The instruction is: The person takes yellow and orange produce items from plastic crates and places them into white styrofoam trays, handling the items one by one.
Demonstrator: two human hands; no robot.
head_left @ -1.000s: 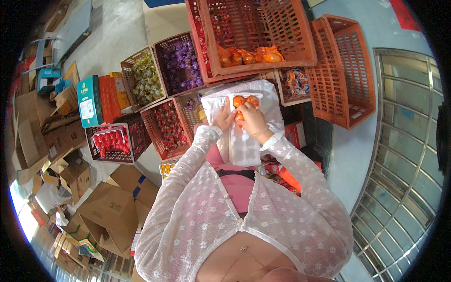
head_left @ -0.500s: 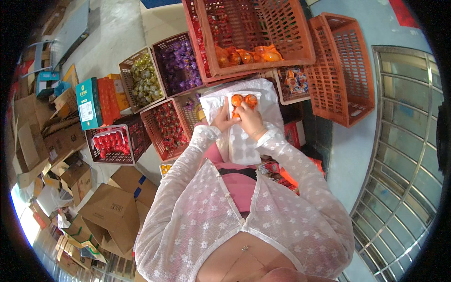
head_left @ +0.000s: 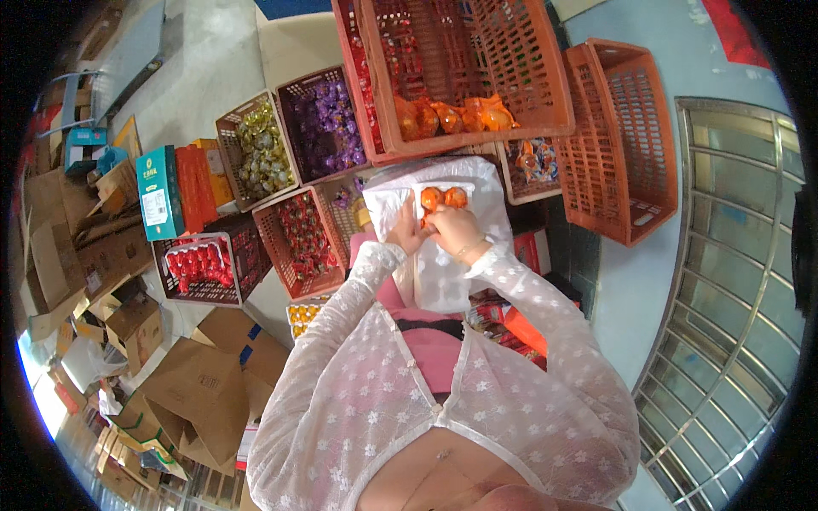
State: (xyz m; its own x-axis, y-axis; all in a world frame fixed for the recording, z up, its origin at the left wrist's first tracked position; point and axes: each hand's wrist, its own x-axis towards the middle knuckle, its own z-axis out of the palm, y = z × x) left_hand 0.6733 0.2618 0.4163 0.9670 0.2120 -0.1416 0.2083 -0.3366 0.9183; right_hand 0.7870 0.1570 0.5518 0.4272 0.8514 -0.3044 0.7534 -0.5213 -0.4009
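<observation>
A white plastic tray (head_left: 440, 288) with round hollows rests on a white plastic-covered surface (head_left: 490, 181) in front of me. Two orange wrapped balls (head_left: 444, 198) sit in its far end. My left hand (head_left: 407, 230) lies along the tray's left edge, fingers stretched out, thumb toward the right hand. With bent fingers pressed together, my right hand (head_left: 458, 233) pinches another orange ball (head_left: 425, 220) just below those two; the fingers mostly cover it.
Beyond the tray, a large orange crate (head_left: 477, 128) holds orange wrapped balls; an upright crate (head_left: 626, 145) stands to its right. Crates of purple (head_left: 324, 119), yellow-green (head_left: 262, 152) and red wrapped pieces (head_left: 302, 238) lie left. Cardboard boxes (head_left: 200, 392) fill the lower left.
Both hands have shifted slightly toward each other, and the right fingers now sit lower, beneath the two orange balls. The whole view has dropped a little.
</observation>
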